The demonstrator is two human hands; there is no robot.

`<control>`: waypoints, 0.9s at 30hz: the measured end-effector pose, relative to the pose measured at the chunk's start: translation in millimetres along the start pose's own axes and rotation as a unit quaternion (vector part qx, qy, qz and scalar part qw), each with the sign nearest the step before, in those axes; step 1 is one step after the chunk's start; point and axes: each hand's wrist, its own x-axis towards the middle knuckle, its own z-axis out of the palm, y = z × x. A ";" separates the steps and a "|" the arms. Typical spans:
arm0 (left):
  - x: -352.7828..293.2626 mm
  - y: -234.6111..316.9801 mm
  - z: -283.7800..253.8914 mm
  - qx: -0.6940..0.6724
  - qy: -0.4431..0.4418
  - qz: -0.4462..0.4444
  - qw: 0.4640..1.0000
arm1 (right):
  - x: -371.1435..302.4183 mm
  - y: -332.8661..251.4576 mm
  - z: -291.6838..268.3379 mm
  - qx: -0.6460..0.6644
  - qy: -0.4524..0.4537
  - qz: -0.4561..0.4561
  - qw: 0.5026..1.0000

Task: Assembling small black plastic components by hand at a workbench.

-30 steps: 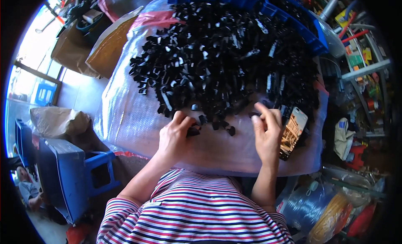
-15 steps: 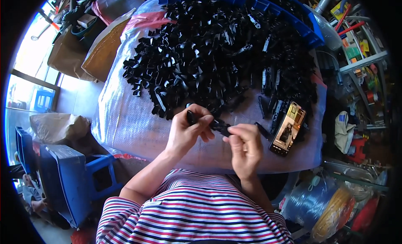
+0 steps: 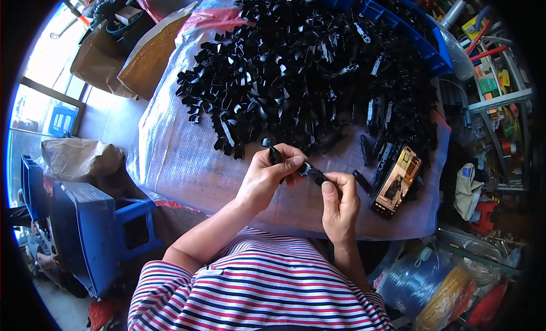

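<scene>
My left hand (image 3: 267,174) is closed around black plastic parts above the near side of a sack-covered work surface. One dark piece (image 3: 274,156) with a rounded end sticks up between its fingers. Between both hands lies a slim black plastic part (image 3: 313,173); my left thumb and fingers grip one end, and my right hand (image 3: 340,203) pinches the other between thumb and forefinger. Just beyond the hands spreads a large heap of small black plastic pieces (image 3: 273,86), many of them bent or clip-shaped. Longer black strips (image 3: 372,115) lie at its right side.
A phone (image 3: 396,182) with a lit screen rests right of my hands on the white woven sack (image 3: 170,160). Blue crates (image 3: 438,46) stand along the far edge. To the left is a blue stool (image 3: 136,228); at lower right, a clear blue plastic roll (image 3: 415,280).
The right thumb and forefinger now close on the black part's end, where they were slightly higher and more loosely placed. The whole view has shifted a little, moving the scene rightward.
</scene>
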 end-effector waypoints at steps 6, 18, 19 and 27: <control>-3.3 0.3 3.1 0.028 -0.003 0.035 0.999 | 0.5 -3.5 1.8 0.033 -0.025 0.031 0.999; -28.5 -8.0 16.6 0.229 0.101 0.263 0.932 | 1.6 -7.4 31.3 0.065 0.039 0.038 0.996; -29.5 -10.6 15.2 0.223 0.110 0.276 0.928 | 3.4 -8.7 33.6 0.059 0.032 0.021 0.998; -5.2 24.6 -29.4 -0.344 -0.101 0.047 0.932 | 54.2 7.5 -21.2 -0.288 0.042 0.028 0.956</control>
